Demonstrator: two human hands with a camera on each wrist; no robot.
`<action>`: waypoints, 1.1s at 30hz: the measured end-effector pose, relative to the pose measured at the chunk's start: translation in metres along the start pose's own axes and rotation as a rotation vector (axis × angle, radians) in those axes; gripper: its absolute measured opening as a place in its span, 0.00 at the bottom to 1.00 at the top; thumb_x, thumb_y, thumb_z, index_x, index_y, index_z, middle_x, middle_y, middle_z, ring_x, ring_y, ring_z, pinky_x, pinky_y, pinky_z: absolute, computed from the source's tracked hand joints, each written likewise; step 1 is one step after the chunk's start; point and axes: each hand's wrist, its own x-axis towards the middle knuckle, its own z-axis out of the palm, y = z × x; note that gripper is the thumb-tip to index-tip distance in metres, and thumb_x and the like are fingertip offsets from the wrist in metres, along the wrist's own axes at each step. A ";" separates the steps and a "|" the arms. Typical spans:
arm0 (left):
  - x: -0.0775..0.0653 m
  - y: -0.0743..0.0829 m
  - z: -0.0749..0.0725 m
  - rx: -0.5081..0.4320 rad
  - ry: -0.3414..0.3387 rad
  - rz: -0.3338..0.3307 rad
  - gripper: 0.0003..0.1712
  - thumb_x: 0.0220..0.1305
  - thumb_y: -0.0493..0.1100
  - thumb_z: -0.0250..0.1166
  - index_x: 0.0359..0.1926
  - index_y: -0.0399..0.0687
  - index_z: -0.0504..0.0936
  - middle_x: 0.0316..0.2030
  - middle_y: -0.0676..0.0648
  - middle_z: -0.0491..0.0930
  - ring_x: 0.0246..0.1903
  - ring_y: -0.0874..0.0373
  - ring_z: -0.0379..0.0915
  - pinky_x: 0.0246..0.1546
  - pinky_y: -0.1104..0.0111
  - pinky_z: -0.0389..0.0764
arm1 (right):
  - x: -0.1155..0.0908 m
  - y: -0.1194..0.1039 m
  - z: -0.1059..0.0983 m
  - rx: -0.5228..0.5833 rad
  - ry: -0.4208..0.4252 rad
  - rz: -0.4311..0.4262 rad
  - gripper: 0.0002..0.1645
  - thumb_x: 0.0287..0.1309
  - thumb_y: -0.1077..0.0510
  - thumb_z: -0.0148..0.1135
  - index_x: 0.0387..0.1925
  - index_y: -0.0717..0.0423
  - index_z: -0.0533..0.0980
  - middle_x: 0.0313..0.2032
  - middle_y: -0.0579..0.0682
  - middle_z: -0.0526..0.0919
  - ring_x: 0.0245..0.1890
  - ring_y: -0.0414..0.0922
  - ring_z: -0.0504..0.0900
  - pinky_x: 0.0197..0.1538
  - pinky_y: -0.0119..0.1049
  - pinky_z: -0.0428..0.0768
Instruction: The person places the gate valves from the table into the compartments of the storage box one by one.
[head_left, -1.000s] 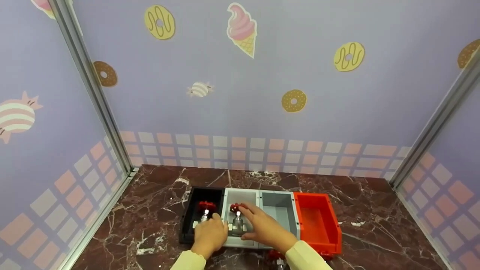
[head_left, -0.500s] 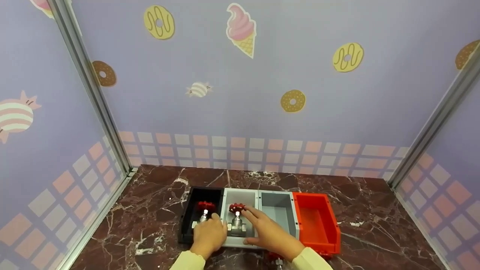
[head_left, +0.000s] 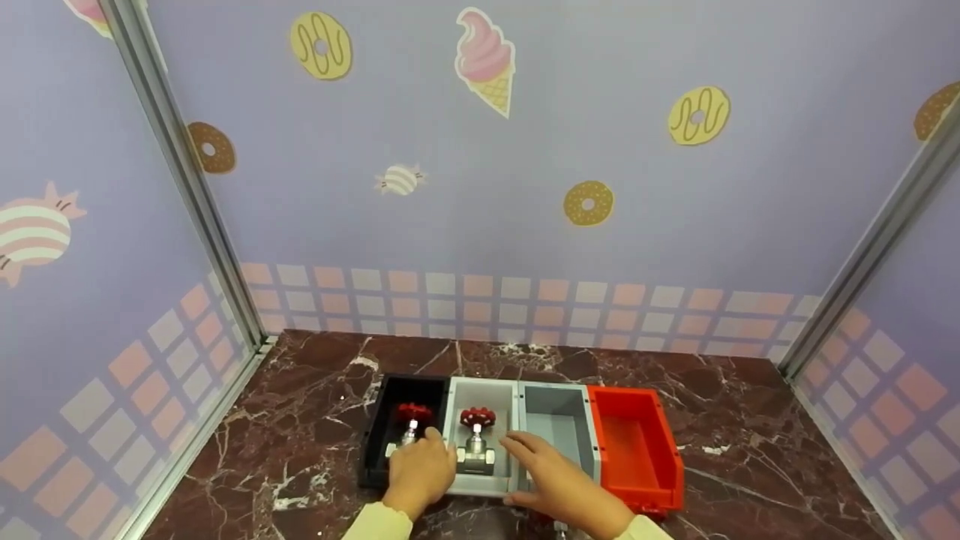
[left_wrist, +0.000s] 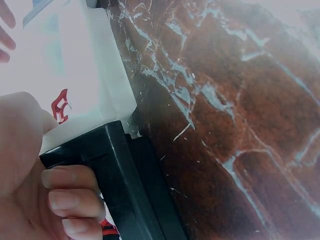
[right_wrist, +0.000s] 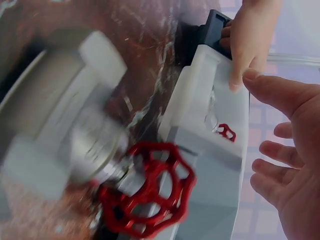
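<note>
Four joined bins, apparently half filled. One red-wheeled valve (head_left: 410, 432) sat in the black bin (head_left: 372, 431) and a second valve (head_left: 476, 444) in the white bin (head_left: 480, 486); no valve showed in the visible parts of the grey bin (head_left: 555, 403) or red bin (head_left: 630, 446). A third valve (right_wrist: 100, 150), before the bins, seemingly awaited placement. The left hand (head_left: 422, 466) straddled the black-white divider, fingers curled, its hold undeterminable; the right hand (head_left: 559, 481), fingers extended, held nothing.
</note>
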 end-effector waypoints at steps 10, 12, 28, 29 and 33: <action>0.001 0.000 0.001 0.008 -0.005 -0.003 0.18 0.61 0.54 0.52 0.30 0.42 0.70 0.21 0.40 0.79 0.21 0.44 0.76 0.22 0.53 0.71 | -0.027 0.023 -0.006 0.029 -0.012 0.017 0.46 0.47 0.34 0.60 0.64 0.50 0.61 0.59 0.50 0.68 0.55 0.48 0.73 0.53 0.46 0.74; 0.001 0.000 0.001 0.011 -0.006 -0.001 0.18 0.61 0.54 0.52 0.30 0.42 0.70 0.21 0.40 0.79 0.21 0.44 0.76 0.22 0.53 0.71 | -0.030 0.026 -0.006 0.036 -0.020 0.012 0.45 0.48 0.34 0.59 0.64 0.50 0.61 0.58 0.50 0.68 0.54 0.48 0.74 0.52 0.46 0.74; 0.004 -0.003 -0.002 -0.016 -0.075 0.007 0.23 0.61 0.58 0.51 0.35 0.39 0.73 0.24 0.41 0.79 0.24 0.45 0.77 0.23 0.53 0.71 | -0.044 0.029 -0.005 0.080 -0.085 0.024 0.43 0.49 0.36 0.61 0.63 0.47 0.61 0.58 0.50 0.68 0.54 0.49 0.73 0.52 0.47 0.74; 0.004 -0.004 -0.003 -0.022 -0.077 0.009 0.24 0.61 0.58 0.51 0.36 0.39 0.74 0.24 0.41 0.79 0.25 0.45 0.77 0.24 0.53 0.71 | -0.045 0.029 -0.005 0.086 -0.089 0.026 0.43 0.49 0.36 0.61 0.64 0.47 0.61 0.58 0.51 0.68 0.55 0.49 0.73 0.52 0.47 0.74; 0.005 -0.007 -0.007 -0.039 -0.043 0.004 0.27 0.60 0.63 0.51 0.36 0.41 0.73 0.23 0.42 0.79 0.23 0.47 0.76 0.22 0.54 0.70 | -0.050 0.031 -0.003 0.080 -0.108 0.028 0.43 0.48 0.36 0.61 0.64 0.47 0.61 0.59 0.53 0.68 0.56 0.51 0.72 0.53 0.48 0.74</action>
